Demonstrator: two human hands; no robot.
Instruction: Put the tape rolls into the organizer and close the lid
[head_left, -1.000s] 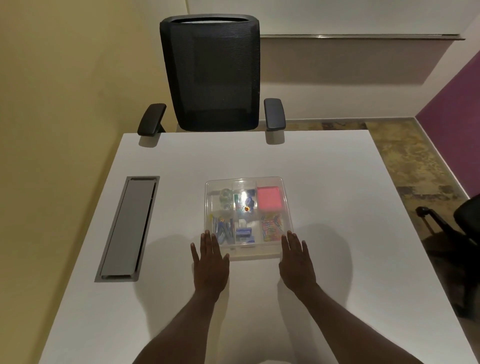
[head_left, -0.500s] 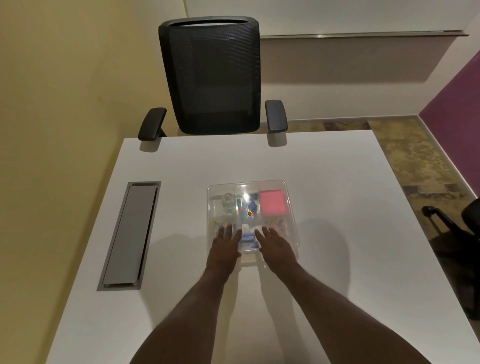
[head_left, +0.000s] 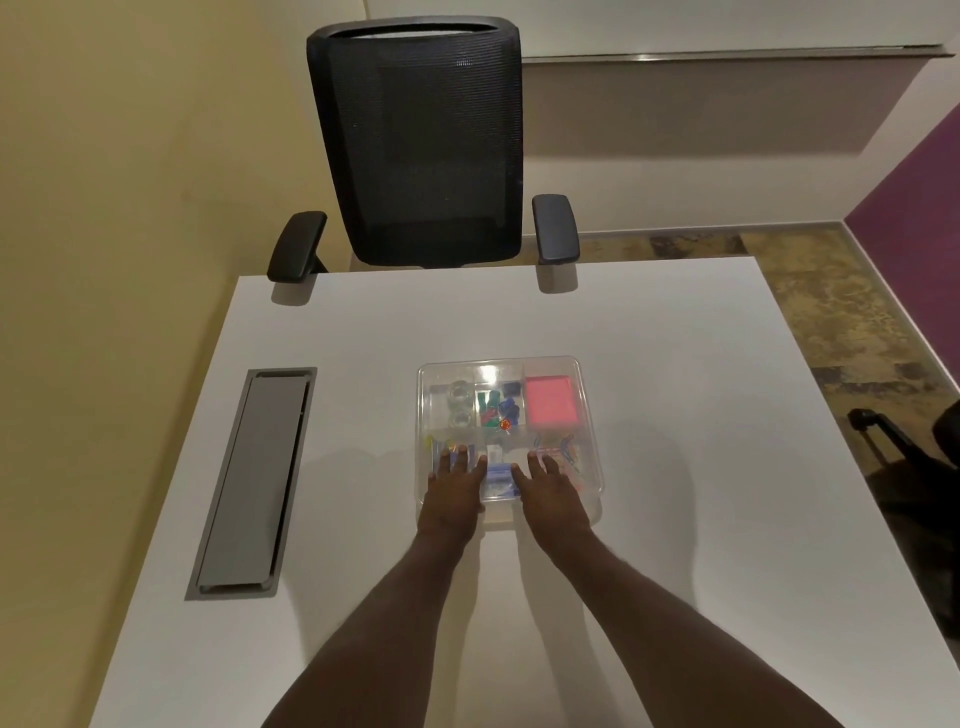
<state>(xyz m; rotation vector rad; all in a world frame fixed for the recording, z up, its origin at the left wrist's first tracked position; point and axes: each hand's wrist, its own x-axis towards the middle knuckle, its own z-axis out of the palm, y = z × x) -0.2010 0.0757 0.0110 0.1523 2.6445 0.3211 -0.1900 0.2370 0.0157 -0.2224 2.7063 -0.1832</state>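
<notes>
A clear plastic organizer (head_left: 586, 395) lies in the middle of the white table with its transparent lid down over the compartments. Two clear tape rolls (head_left: 459, 404) sit in its far-left compartment, seen through the lid. My left hand (head_left: 453, 488) rests flat, fingers spread, on the near-left part of the lid. My right hand (head_left: 550, 488) lies flat on the near-middle part of the lid. Both hands hold nothing. Under the lid I also see coloured clips, a pink note pad (head_left: 550, 401) and other small stationery.
A grey cable hatch (head_left: 254, 478) is set into the table (head_left: 363, 338) at the left. A black mesh office chair (head_left: 421, 140) stands at the table's far edge. Another dark chair (head_left: 924, 441) stands on the floor at the right.
A second ago both hands lay on the table at the organizer's near edge. They have moved forward and inward onto the lid and now rest flat on it.
</notes>
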